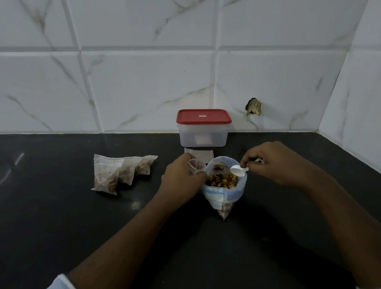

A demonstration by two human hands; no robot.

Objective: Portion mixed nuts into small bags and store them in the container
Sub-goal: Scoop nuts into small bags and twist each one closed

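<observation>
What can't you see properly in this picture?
Head view, the only one:
1. Inside the container: its cloudy wall blurs whatever is in it.
2. Writing on the red lid: too small to read.
3. The small bag: the left hand grips it and covers most of it, hiding its contents.
4. Handle of the spoon: the right hand holding it hides most of it.

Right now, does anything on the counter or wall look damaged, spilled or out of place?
Yes: the wall tile has a jagged broken hole just right of the red-lidded container, low near the counter. Nothing looks spilled on the counter.
</observation>
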